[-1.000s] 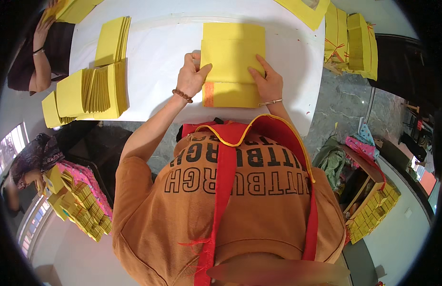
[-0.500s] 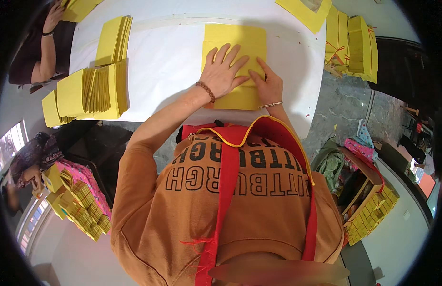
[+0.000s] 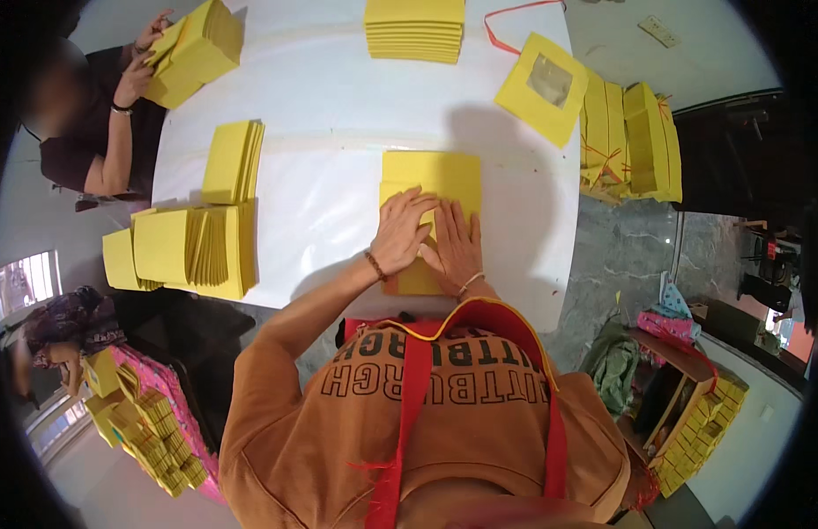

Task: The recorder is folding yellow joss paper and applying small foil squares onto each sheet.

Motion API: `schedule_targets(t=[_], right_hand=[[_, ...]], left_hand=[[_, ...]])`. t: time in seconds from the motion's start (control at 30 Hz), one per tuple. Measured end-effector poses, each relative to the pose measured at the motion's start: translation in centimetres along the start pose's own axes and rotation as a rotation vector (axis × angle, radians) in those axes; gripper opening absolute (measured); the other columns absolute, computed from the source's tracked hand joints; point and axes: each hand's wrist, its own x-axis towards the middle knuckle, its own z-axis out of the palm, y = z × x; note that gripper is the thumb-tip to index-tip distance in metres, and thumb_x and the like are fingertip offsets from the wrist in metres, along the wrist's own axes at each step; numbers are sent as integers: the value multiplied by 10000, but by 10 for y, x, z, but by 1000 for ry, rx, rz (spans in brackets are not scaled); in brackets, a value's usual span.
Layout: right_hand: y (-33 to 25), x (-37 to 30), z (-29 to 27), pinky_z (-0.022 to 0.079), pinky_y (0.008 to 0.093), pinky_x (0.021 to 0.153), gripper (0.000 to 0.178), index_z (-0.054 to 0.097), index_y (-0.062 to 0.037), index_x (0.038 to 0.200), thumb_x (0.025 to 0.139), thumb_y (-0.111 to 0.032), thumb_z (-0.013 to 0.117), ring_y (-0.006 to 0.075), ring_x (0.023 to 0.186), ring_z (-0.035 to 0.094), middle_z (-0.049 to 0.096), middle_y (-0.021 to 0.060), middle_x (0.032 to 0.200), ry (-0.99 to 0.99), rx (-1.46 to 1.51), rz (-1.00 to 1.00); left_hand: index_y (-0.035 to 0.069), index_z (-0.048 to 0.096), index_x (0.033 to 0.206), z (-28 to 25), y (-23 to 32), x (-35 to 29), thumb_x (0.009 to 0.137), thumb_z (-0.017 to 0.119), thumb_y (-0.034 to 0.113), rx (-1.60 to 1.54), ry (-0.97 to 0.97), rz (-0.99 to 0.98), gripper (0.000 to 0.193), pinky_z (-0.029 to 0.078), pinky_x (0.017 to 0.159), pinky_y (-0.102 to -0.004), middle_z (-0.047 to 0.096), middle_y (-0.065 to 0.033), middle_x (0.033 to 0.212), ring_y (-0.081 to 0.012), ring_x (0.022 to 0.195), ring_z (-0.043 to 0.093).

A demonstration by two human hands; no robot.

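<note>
A flat yellow paper piece (image 3: 431, 167), folded with a crosswise edge, lies on the white table (image 3: 321, 185) in front of me. My left hand (image 3: 398, 234) rests on its left half, fingers stretched and slightly bent. Flat on the right half is my right hand (image 3: 457, 240), its fingers pointing away from me. The hands are side by side, their thumbs close together near the middle of the paper. Neither one grasps anything. Part of the paper is hidden under them.
Folded yellow paper bags (image 3: 162, 247) stand at the left table edge. A yellow stack (image 3: 415, 35) lies at the far side, and a yellow piece with a window (image 3: 515, 101) at far right. A co-worker's hands (image 3: 136, 79) hold a yellow bundle (image 3: 197, 53) at far left.
My right hand has moved from the paper's right edge onto its surface, beside the left. The left hand's fingers are less spread. The view has shifted, showing more of the table's far side.
</note>
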Motion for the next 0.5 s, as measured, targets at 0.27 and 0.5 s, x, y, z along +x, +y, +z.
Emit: schedule_targets(t=[0.27,0.5], right_hand=[[-9,10,-14,125,558,1050,561,347,-125,1348,873,-400,467,342,1334,202,228,177,1438,-97,-169,6],[-2,9,-23,82,560,1057,601,329,-71,1353,876,-412,465,244,1350,193,241,110,1449,-210,-96,38]], left_hand=[[70,395,1295,-29,4,9,875,509,311,-75,-4,71,497,173,1033,-482,356,-151,1354,-344,1295,248],[125,338,1360,-23,-2,2,711,593,601,268,-196,189,845,134,1036,-541,285,-205,1394,-353,1311,224]])
